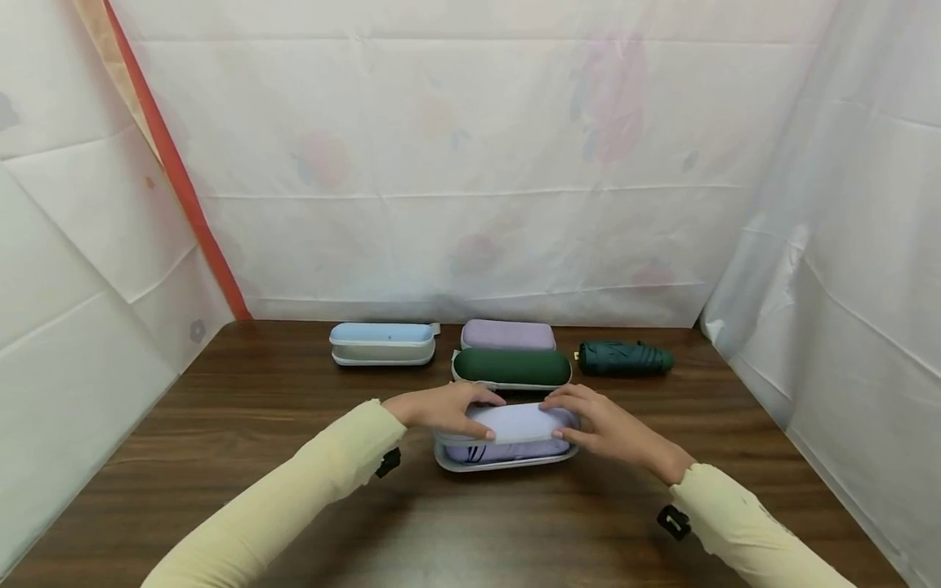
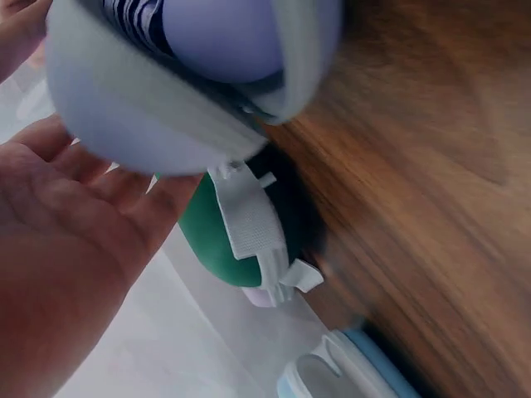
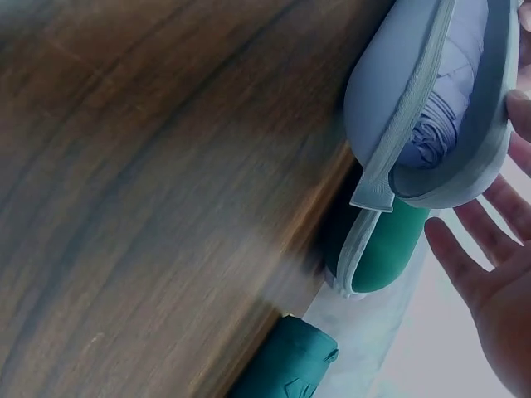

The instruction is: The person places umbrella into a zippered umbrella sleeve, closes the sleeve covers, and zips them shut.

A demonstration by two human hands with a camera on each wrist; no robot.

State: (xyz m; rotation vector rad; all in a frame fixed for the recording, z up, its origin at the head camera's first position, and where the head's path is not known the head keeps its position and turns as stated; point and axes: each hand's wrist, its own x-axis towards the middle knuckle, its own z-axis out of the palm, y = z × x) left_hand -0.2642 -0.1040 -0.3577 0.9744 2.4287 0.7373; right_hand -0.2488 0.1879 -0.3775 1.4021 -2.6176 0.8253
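Observation:
Near the middle of the table, a lavender zip case (image 1: 515,422) stands with its lid partly raised. Inside lies a folded lavender umbrella (image 3: 452,91) with dark stripes at one end. My left hand (image 1: 447,410) holds the left part of the lid, thumb at the front edge and fingers over the top and back. On the right part, my right hand (image 1: 604,423) holds the same lid, thumb in front and fingers behind. The case's lower half rests on the table. A dark green zip case (image 1: 510,367) lies just behind it.
A purple case (image 1: 507,334) lies behind the green one. To the back left, a light blue case (image 1: 382,333) stands partly open. A folded dark green umbrella (image 1: 625,358) lies at the back right. White sheeting (image 1: 470,163) hangs along the back and sides of the wooden table (image 1: 220,457).

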